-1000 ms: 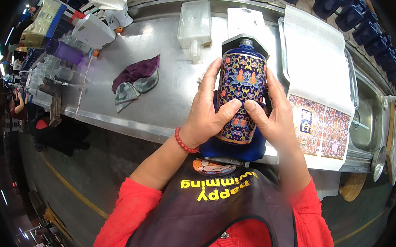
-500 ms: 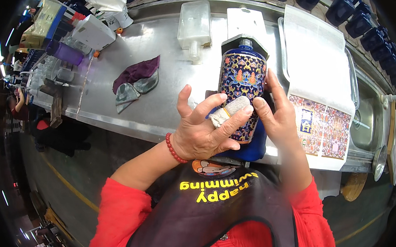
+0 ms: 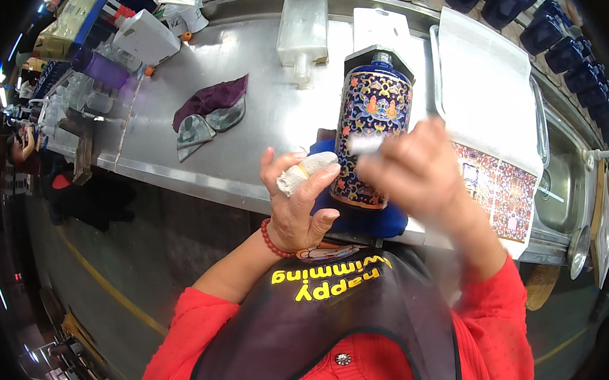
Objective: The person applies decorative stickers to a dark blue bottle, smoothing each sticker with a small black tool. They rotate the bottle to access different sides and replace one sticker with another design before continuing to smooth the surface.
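A dark blue bottle (image 3: 375, 107) with a colourful floral pattern lies on its back, its neck away from me, resting on a dark support with a blue cloth (image 3: 390, 224) under its near end. My left hand (image 3: 294, 210) is closed on a rolled white cloth (image 3: 311, 171) bound with a yellow band, just left of the bottle's lower part. Over the bottle's right side, my right hand (image 3: 422, 170) is smeared by motion. A small blurred white piece (image 3: 366, 144) shows at its fingers, against the patterned surface; its kind cannot be made out.
On the metal worktop (image 3: 243, 154) lie a purple and grey cloth (image 3: 211, 113) and a clear rectangular bottle (image 3: 303, 38). Patterned transfer sheets (image 3: 512, 204) and white paper (image 3: 481, 82) cover a tray at right, beside a sink (image 3: 558, 197). Blue vessels (image 3: 541, 33) line the back.
My left hand has drawn the rolled cloth off the bottle toward the left. My right hand has come off the bottle's right edge to over its front, now with a small white piece at its fingers.
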A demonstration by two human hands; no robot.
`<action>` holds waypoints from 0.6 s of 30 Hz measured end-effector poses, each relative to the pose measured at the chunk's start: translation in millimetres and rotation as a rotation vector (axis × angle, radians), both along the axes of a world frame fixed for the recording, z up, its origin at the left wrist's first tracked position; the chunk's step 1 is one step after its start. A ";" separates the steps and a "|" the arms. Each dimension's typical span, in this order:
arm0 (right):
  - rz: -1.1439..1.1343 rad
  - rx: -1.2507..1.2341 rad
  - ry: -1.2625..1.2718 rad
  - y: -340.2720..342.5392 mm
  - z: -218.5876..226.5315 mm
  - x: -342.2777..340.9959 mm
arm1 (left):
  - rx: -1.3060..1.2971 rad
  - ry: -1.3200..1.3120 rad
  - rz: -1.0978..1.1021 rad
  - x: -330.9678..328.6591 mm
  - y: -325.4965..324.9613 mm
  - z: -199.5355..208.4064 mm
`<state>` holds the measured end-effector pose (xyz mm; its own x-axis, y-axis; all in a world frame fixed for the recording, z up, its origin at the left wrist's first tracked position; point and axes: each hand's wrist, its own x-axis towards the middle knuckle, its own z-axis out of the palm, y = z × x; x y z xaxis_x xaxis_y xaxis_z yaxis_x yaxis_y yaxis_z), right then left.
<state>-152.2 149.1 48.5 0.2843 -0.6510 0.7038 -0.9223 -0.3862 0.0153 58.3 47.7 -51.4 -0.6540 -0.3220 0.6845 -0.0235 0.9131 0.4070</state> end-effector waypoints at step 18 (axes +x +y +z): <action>-0.171 0.295 -1.181 64.2 -57.5 11.6 | -0.224 -0.112 0.041 0.3 17.6 5.1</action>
<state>-140.6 213.3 -9.0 -0.5323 -0.7952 0.2905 -0.3498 -0.1059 -0.9308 58.7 65.3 -46.3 -0.7191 -0.1981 0.6660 -0.0954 0.9776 0.1877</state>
